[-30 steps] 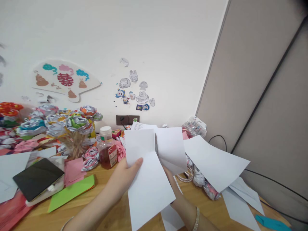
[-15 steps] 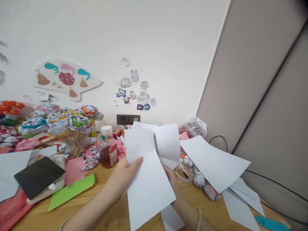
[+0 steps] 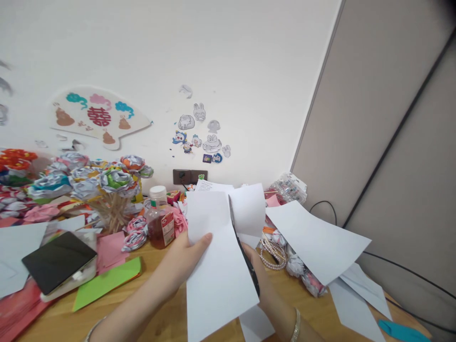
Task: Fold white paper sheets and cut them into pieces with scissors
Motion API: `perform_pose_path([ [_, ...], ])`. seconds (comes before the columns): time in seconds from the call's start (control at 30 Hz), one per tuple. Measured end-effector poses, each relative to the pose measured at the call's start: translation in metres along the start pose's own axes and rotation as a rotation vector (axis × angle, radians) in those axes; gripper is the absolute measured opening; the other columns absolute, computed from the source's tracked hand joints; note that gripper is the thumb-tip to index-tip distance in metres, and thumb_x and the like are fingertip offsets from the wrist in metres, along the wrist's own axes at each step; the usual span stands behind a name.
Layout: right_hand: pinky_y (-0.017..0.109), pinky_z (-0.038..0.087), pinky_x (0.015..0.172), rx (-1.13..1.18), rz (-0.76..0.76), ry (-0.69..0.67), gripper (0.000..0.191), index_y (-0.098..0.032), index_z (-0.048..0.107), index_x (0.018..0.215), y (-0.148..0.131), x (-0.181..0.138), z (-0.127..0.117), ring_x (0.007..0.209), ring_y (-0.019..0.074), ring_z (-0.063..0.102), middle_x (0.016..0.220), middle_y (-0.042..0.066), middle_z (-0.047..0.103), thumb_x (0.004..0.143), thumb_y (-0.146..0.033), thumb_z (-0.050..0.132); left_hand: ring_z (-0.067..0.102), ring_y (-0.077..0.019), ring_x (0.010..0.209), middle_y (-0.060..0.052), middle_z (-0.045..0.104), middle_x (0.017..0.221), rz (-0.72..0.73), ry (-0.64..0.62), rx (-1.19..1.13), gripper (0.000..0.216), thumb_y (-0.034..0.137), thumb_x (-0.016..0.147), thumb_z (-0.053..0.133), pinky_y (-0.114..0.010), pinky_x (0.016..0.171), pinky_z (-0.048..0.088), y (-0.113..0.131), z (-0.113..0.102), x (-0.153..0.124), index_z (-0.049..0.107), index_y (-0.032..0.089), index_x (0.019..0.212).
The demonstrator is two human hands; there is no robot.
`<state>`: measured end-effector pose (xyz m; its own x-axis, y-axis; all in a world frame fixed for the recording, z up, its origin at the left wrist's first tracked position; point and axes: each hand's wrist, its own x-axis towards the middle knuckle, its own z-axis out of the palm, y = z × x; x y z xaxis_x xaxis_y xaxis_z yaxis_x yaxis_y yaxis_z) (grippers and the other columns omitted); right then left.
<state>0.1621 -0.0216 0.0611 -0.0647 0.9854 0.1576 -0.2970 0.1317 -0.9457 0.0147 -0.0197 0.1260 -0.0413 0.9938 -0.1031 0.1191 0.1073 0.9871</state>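
A sheet of white paper (image 3: 219, 280) is held up over the table in front of me. My left hand (image 3: 192, 251) pinches its left edge, thumb on top and fingers behind. On the other side, my right hand (image 3: 254, 261) grips dark scissors (image 3: 247, 261), partly hidden by the sheet. Their blade runs along a cut that opens from the far edge. To the right of the cut, a paper flap (image 3: 248, 209) curls upward. Under the near end lies another white piece (image 3: 257, 323).
To the left stand a bottle of reddish-brown liquid (image 3: 158, 228), paper flowers (image 3: 117, 180) on sticks and a black tablet (image 3: 60, 261). Green paper (image 3: 107, 284) lies nearby. On the right are a bead string (image 3: 272, 256), a large white sheet (image 3: 317, 240) and cables.
The scissors have turned or shifted so more of their dark blade and handle shows beside the cut edge. The held paper has moved very slightly; my left hand keeps its grip.
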Motion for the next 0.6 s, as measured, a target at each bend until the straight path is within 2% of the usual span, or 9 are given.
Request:
perform_pose_path([
  [0.13,0.031,0.046,0.074,0.030,0.041,0.019,0.015,-0.021,0.069,0.076,-0.013,-0.002,0.005,0.076,0.0206,0.059,0.076,0.000,0.069,0.068,-0.029,0.059,0.067,-0.0241,0.067,-0.009,0.072,0.080,-0.009,-0.042,0.005,0.022,0.029,0.069,0.059,-0.032,0.056,0.053,-0.002,0.000,-0.001,0.060,0.014,0.086],
  [0.37,0.034,0.047,0.074,0.080,0.024,-0.048,0.024,-0.020,0.068,0.080,-0.013,0.000,0.007,0.077,0.0226,0.060,0.074,0.001,0.068,0.073,-0.039,0.055,0.067,-0.0248,0.069,-0.011,0.072,0.082,-0.003,-0.073,0.047,0.026,0.033,0.072,0.057,-0.033,0.057,0.053,-0.004,0.000,-0.001,0.059,0.013,0.088],
  [0.47,0.033,0.046,0.075,0.044,0.010,0.019,0.019,-0.022,0.067,0.076,-0.007,0.001,0.005,0.078,0.0222,0.059,0.074,-0.001,0.068,0.070,-0.037,0.058,0.067,-0.0246,0.067,-0.010,0.072,0.080,-0.005,-0.057,0.038,0.023,0.031,0.070,0.058,-0.033,0.055,0.053,-0.004,0.000,-0.001,0.060,0.013,0.085],
  [0.6,0.031,0.046,0.074,0.078,0.070,0.106,0.013,-0.022,0.065,0.067,-0.001,0.002,0.003,0.072,0.0200,0.058,0.065,-0.002,0.065,0.069,-0.033,0.058,0.067,-0.0239,0.065,-0.010,0.072,0.078,-0.014,-0.062,0.009,0.021,0.030,0.071,0.059,-0.033,0.055,0.053,-0.003,0.001,-0.001,0.060,0.014,0.084],
])
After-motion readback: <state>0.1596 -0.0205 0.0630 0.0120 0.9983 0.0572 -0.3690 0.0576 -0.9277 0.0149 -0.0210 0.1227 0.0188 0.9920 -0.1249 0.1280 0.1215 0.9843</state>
